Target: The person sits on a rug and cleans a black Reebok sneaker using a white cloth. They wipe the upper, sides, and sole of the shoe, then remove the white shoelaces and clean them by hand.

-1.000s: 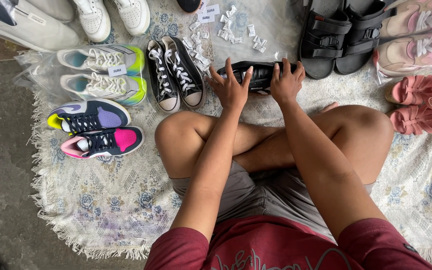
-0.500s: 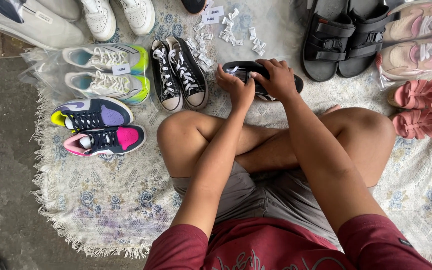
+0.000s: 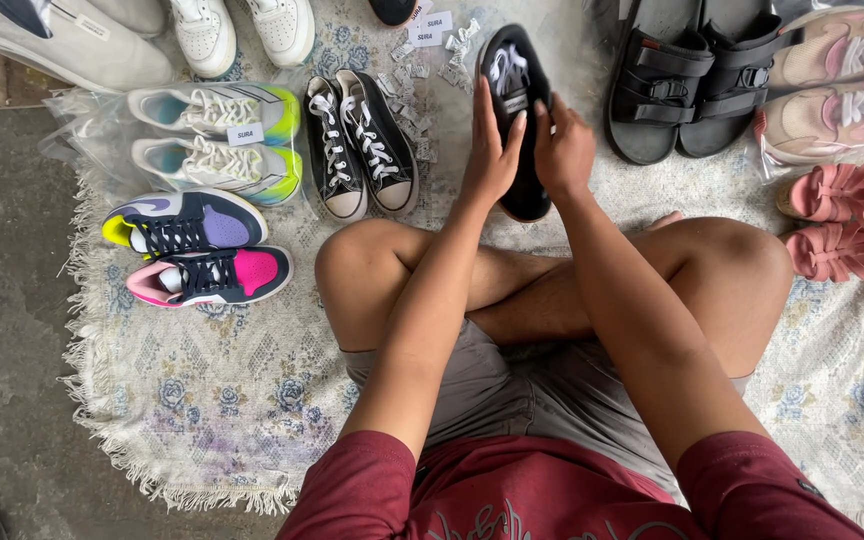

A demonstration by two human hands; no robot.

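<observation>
left hand (image 3: 490, 150) and right hand (image 3: 564, 150) gripping black sneaker (image 3: 512, 75), fringed rug (image 3: 252, 400)

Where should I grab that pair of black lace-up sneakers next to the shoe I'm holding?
Probably at the heel ends of the black lace-up sneakers, coming from your knee side. They lie side by side, pale toe caps toward you and open collars away, so reach over them; fingers could hook into both collars together.

One view only, from the head, looking steeply down over the wearer's crossed legs onto the fringed rug (image 3: 252, 400). It sits close: lap and forearms fill the lower frame, the rug's far edge with rows of shoes runs along the top, bare floor left of the rug.
</observation>
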